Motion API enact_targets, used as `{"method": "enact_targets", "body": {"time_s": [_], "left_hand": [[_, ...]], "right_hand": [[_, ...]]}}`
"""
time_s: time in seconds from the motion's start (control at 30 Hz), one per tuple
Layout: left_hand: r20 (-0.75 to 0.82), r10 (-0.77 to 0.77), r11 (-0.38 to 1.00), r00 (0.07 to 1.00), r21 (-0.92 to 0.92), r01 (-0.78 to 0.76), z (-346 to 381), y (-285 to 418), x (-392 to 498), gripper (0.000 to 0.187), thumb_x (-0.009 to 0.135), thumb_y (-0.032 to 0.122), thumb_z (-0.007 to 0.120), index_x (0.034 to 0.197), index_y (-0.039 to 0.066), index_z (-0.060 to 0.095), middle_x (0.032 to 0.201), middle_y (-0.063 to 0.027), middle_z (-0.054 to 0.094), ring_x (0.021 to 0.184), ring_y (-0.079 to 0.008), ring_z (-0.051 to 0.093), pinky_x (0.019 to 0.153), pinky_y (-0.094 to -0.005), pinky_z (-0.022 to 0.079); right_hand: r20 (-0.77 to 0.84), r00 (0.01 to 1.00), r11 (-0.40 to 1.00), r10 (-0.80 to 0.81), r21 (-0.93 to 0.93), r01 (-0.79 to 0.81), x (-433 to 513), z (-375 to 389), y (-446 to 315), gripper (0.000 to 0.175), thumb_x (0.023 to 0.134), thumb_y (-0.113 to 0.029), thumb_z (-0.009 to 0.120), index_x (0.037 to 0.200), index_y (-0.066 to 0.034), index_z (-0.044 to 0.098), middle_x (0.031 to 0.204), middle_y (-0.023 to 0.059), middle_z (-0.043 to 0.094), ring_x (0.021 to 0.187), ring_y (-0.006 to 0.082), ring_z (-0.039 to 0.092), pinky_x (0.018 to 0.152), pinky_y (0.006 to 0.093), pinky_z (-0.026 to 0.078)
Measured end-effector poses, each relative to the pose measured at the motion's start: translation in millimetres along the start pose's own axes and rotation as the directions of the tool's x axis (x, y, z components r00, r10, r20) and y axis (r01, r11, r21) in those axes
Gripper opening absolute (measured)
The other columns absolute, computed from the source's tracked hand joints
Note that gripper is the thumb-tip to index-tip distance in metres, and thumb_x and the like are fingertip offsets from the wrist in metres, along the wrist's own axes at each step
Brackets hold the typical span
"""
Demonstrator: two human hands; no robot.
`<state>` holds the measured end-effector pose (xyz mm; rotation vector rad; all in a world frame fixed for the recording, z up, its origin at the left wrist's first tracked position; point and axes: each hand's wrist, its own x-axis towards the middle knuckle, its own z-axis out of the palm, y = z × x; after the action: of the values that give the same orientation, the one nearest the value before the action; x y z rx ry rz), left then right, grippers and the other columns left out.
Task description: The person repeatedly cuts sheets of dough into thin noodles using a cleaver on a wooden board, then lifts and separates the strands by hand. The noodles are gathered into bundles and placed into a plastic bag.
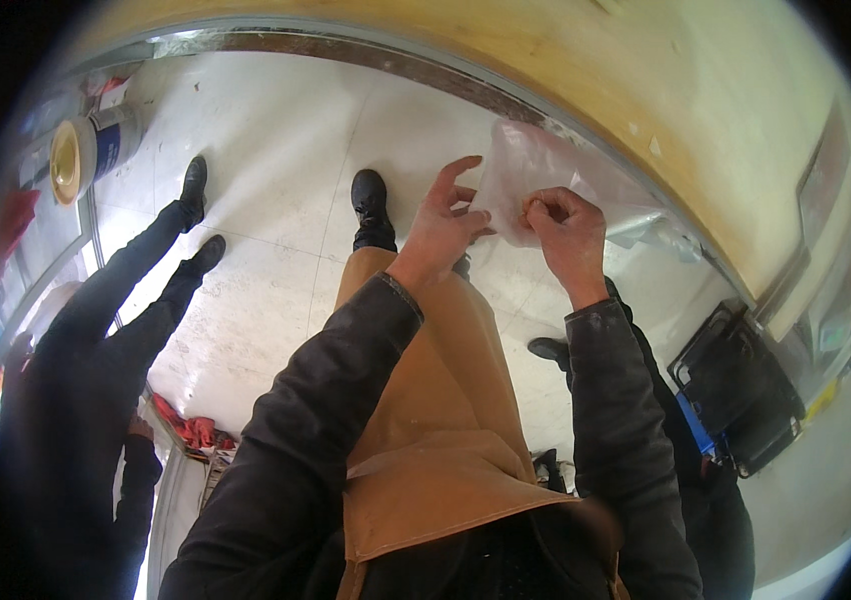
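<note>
In the head view, my right hand pinches a small brownish piece between thumb and fingertips; what it is cannot be told. Behind it hangs a translucent plastic bag, near the edge of the yellowish surface. My left hand is at the bag's left side, its fingers apart and curved, the lower fingertips close to the plastic. Whether they touch it is unclear. A tan apron covers my front and legs, below both dark sleeves.
One person in dark clothes stands at the left, another at the right. A white bucket is at the upper left, a black lidded bin at the right. The yellowish surface curves across the top, above the pale tiled floor.
</note>
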<state>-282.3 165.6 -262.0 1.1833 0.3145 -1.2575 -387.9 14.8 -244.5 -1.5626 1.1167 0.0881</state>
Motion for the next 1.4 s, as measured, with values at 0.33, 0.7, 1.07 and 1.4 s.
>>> {"method": "enact_targets", "body": {"time_s": [0.33,0.7,1.07,1.4], "left_hand": [[0.078,0.000,0.993,0.997,0.120,-0.009,2,-13,8,0.031,0.086,-0.006,0.061,0.118,-0.005,0.059,0.101,-0.0093,0.067,0.089,-0.0164,0.068,0.085,-0.0304,0.059],[0.159,0.108,0.868,0.981,0.466,-0.171,3,7,-1,0.032,0.087,0.007,0.072,0.116,-0.003,0.061,0.105,-0.0062,0.066,0.094,-0.0131,0.064,0.082,-0.0284,0.055],[-0.081,-0.161,0.953,0.984,0.245,0.176,-47,-7,-2,0.062,0.098,0.044,0.063,0.135,-0.002,0.050,0.121,-0.0132,0.063,0.105,-0.0256,0.062,0.094,-0.0396,0.052],[0.546,-0.466,0.795,0.697,-0.088,0.600,-93,122,-23,0.086,0.100,0.065,0.042,0.152,-0.003,0.039,0.143,-0.0191,0.055,0.124,-0.0337,0.056,0.111,-0.0474,0.040]], "right_hand": [[-0.007,0.983,0.975,-0.182,-0.134,0.179,-7,11,-1,0.014,0.088,-0.009,0.069,0.096,0.0014,0.072,0.074,0.0081,0.071,0.066,0.0112,0.065,0.065,0.0272,0.053],[-0.039,0.994,0.990,-0.101,0.090,0.104,-10,6,6,0.015,0.087,-0.011,0.069,0.093,0.0024,0.072,0.073,0.0088,0.071,0.067,0.0114,0.065,0.064,0.0290,0.053],[0.117,0.961,0.923,-0.250,-0.270,0.273,-46,34,-36,0.006,0.086,-0.007,0.062,0.091,-0.0051,0.064,0.084,0.0107,0.068,0.074,0.0244,0.067,0.071,0.0338,0.054],[0.769,0.482,0.687,-0.420,-0.077,0.722,-139,93,-96,0.007,0.078,-0.014,0.063,0.080,-0.0075,0.062,0.085,0.0119,0.061,0.081,0.0351,0.063,0.069,0.0465,0.051]]}}
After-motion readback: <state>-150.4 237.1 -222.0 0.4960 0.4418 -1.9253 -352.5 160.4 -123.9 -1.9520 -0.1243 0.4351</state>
